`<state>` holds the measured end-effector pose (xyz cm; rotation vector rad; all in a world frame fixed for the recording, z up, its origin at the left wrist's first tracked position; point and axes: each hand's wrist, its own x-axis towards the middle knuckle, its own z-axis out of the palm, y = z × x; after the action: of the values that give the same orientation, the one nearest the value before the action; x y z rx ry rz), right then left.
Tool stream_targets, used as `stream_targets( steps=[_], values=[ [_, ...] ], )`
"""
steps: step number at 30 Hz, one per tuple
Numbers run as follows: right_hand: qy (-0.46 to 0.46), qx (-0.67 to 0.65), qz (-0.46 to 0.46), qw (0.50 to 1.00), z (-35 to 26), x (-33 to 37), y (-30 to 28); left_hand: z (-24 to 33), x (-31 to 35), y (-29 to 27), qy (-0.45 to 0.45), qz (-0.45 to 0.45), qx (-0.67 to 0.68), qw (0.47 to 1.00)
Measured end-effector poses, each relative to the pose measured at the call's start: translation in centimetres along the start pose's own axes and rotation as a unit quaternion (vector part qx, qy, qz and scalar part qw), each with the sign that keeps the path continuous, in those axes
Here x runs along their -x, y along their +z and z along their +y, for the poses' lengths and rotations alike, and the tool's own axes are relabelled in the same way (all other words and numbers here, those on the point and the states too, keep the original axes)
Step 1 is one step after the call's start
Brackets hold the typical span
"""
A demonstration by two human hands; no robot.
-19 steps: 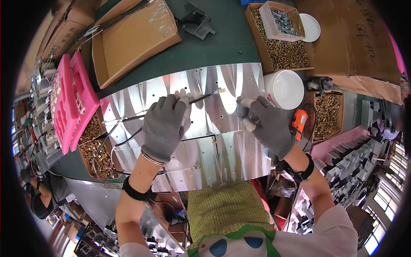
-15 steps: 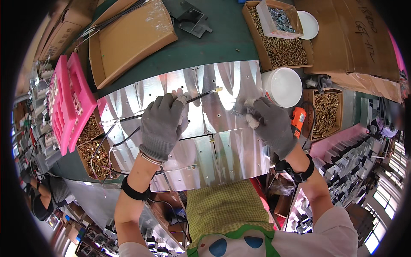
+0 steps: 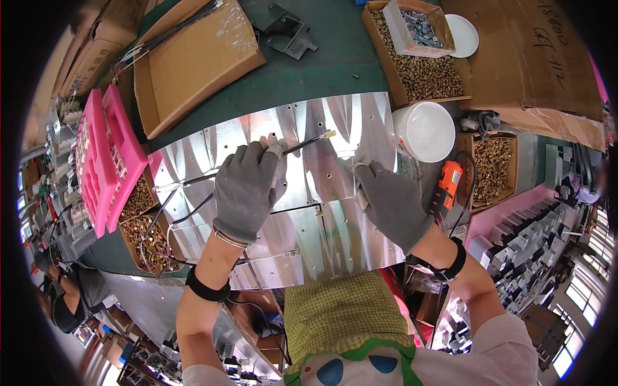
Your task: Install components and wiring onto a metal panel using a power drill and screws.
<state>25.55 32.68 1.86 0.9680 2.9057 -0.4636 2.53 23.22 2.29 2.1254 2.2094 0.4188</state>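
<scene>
A shiny metal panel (image 3: 347, 231), dotted with small holes, lies in front of me. My left hand (image 3: 248, 183), in a grey glove, is closed around a black cable (image 3: 300, 147) above the panel's middle. The cable's pale end connector (image 3: 329, 134) sticks out to the right of the fingers. My right hand (image 3: 394, 202), gloved too, is over the panel's right side with its fingertips drawn together near the surface. What those fingers hold, if anything, is hidden. A second thin cable (image 3: 193, 211) runs under my left hand from the left.
An orange-and-black power tool (image 3: 447, 186) lies right of the panel, near a white tub (image 3: 425, 132). Boxes of brass-coloured screws (image 3: 492, 164) stand on both sides. Pink foam racks (image 3: 109, 161) are at the left, an open cardboard tray (image 3: 199, 61) at the far left.
My right hand has moved slightly left and toward me, its fingertips now lower at the panel. My left hand stays at the cable, almost unmoved.
</scene>
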Motion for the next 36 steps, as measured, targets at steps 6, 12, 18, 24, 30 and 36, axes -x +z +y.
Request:
stream_targets(
  steps=[6, 12, 18, 24, 30, 36],
  values=[
    [0.026, -0.105, -0.007, 0.994, 1.2, 0.3, -0.7, 0.2, 0.1, 0.2, -0.025, -0.014, 0.021, 0.999],
    [0.137, -0.375, 0.013, 0.917, 2.3, -1.1, -0.9, 0.0, -0.3, 0.6, 0.015, 0.002, 0.001, 1.0],
    [0.108, -0.37, 0.15, 0.911, 1.3, -4.1, 0.2, 0.1, -0.9, 1.1, -0.003, 0.031, -0.018, 0.999],
    [0.145, -0.484, 0.105, 0.857, 1.1, -0.9, 1.2, 0.6, -0.3, 0.8, 0.013, 0.016, 0.009, 1.0],
    [0.085, -0.277, 0.16, 0.944, 3.0, 0.1, 1.8, 1.4, -0.8, 1.4, -0.001, -0.032, 0.023, 0.999],
    [0.14, -0.213, 0.185, 0.949, 3.9, 0.1, 2.0, 1.0, -0.8, 2.1, 0.025, -0.003, -0.005, 1.0]
  ],
)
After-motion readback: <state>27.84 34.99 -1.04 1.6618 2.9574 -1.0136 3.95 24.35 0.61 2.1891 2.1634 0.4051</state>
